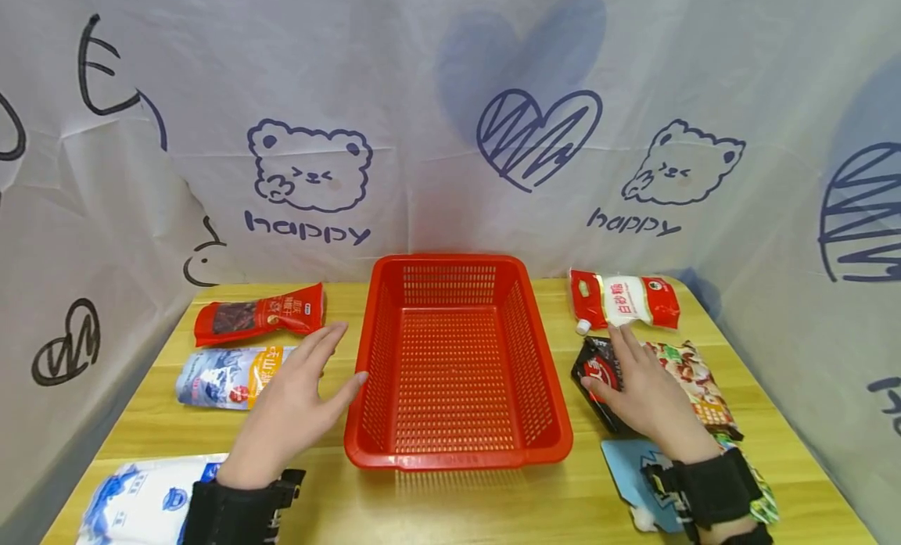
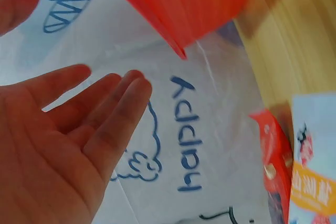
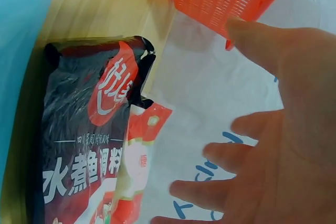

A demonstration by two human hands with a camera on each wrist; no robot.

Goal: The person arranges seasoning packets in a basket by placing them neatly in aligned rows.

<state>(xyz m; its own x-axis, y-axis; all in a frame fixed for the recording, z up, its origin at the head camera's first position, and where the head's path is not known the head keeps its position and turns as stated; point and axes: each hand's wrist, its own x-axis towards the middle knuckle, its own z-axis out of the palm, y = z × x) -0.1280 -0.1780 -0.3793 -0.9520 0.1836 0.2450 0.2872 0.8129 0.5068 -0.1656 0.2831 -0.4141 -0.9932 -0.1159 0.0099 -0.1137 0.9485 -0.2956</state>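
A red plastic basket [image 1: 457, 460] stands in the middle of the table, with nothing inside it. To its left my left hand [image 1: 292, 404] hovers with straight fingers, the thumb near the basket's side; a blue-and-orange pouch [image 1: 218, 377] lies partly behind it. The left wrist view shows its bare palm [image 2: 47, 145]. My right hand [image 1: 651, 396] is spread on the basket's other side, over a black seasoning packet [image 1: 594, 373] and a packet with a nut-like print [image 1: 693, 381]. In the right wrist view the black packet [image 3: 86, 129] lies apart from the fingers [image 3: 205, 192].
A red snack bag [image 1: 260, 314] lies at the back left, a white-and-blue bag [image 1: 141, 502] at the front left. At the back right is a red-and-white sugar pouch [image 1: 626, 299] with a spout. A light-blue package [image 1: 629, 475] and a green packet [image 1: 763, 490] lie below the right wrist.
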